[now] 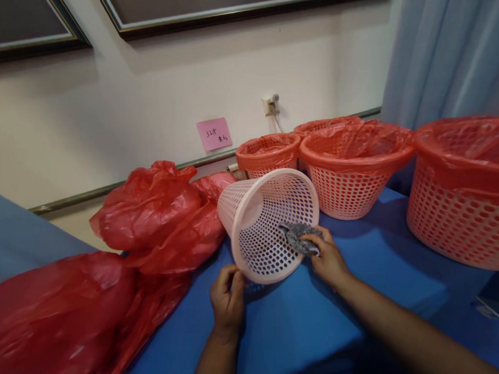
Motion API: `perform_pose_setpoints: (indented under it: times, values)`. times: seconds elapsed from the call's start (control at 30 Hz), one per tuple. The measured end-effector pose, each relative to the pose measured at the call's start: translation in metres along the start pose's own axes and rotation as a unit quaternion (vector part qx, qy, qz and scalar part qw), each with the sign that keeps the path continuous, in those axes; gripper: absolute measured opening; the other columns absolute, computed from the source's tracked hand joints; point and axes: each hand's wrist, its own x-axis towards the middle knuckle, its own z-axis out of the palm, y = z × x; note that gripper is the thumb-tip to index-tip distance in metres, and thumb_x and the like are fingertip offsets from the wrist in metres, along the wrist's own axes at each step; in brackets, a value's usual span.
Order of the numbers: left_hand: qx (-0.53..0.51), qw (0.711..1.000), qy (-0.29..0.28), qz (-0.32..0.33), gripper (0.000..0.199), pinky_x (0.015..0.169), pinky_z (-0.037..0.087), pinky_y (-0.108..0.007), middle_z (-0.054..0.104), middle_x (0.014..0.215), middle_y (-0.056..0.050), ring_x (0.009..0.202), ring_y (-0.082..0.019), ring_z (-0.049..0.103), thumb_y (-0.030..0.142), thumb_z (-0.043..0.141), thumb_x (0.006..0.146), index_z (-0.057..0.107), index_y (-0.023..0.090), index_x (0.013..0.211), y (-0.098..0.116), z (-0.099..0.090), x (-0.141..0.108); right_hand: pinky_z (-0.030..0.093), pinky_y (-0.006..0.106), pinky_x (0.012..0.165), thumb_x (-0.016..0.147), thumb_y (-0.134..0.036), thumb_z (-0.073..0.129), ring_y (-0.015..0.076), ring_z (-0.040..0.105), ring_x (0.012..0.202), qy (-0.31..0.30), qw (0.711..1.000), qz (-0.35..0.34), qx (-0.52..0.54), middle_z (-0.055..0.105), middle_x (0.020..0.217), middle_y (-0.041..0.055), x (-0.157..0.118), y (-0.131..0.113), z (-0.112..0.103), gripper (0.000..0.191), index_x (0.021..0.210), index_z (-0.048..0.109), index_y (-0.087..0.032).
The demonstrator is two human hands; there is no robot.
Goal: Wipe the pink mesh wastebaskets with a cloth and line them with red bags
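Observation:
A pale pink perforated basket (233, 211) lies tilted on its side over the blue table, its open mouth facing me. My left hand (228, 295) is closed on the lower left of its rim. My right hand (328, 258) pinches a crumpled grey cloth (300, 237) at the right side of the mouth, with part of the cloth inside the basket. Red plastic bags (148, 211) are heaped just left of the basket.
Several baskets lined with red bags stand behind and to the right, including a large one (465, 223). The blue table (280, 327) meets a wall with a pink note (214, 134), a socket (271, 106) and a rail (83, 197). A blue curtain (449, 53) hangs at right.

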Motion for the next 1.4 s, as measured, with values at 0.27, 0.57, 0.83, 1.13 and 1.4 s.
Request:
perform_pose_setpoints:
  times: [0.27,0.57,0.83,1.13,1.4]
  values:
    - [0.049,0.956,-0.289,-0.013,0.026,0.069,0.054,-0.030,0.076,0.082,-0.006,0.071,-0.021,0.068,0.041,0.059,0.092,0.075,0.020,0.092,0.001,0.032,-0.004,0.040,0.042,0.116,0.067,-0.005,0.060,0.0225,0.053,0.134,-0.173,0.977,-0.006,0.124,0.055,0.139,0.0055,-0.014,-0.020,0.014,0.052,0.111,0.074,-0.029]
    - [0.036,0.998,0.044,0.037,0.035,0.059,0.045,-0.022,0.060,0.063,0.002,0.057,-0.011,0.053,0.040,0.062,0.094,0.063,0.018,0.067,0.008,0.005,-0.004,0.039,0.049,0.117,0.063,0.003,0.049,0.0266,0.048,0.137,-0.029,0.997,-0.049,-0.047,0.045,0.149,0.0045,0.001,-0.005,-0.006,0.064,0.113,0.073,-0.028]
    - [0.027,0.994,0.104,0.026,0.040,0.057,0.046,-0.021,0.057,0.061,0.003,0.055,-0.011,0.051,0.047,0.058,0.095,0.060,0.019,0.066,0.003,0.005,-0.008,0.041,0.043,0.116,0.059,0.006,0.052,0.0229,0.053,0.135,-0.239,0.963,-0.094,0.076,0.052,0.144,0.0039,-0.022,-0.025,0.011,0.065,0.109,0.076,-0.029]
    - [0.002,1.000,-0.015,0.002,0.033,0.058,0.047,-0.024,0.062,0.064,0.001,0.058,-0.014,0.056,0.047,0.059,0.092,0.065,0.019,0.075,-0.002,0.001,-0.002,0.042,0.045,0.116,0.064,0.002,0.051,0.0243,0.054,0.132,-0.037,0.999,-0.011,0.012,0.043,0.149,0.0054,-0.005,0.002,0.005,0.063,0.115,0.073,-0.028]
    - [0.065,0.946,-0.317,-0.012,0.024,0.069,0.052,-0.029,0.076,0.083,-0.005,0.073,-0.020,0.069,0.038,0.059,0.093,0.075,0.020,0.092,0.002,0.030,-0.006,0.043,0.040,0.113,0.069,-0.007,0.062,0.0222,0.056,0.128,-0.186,0.969,-0.005,0.161,0.057,0.132,0.0056,-0.011,-0.022,0.009,0.050,0.112,0.074,-0.027]
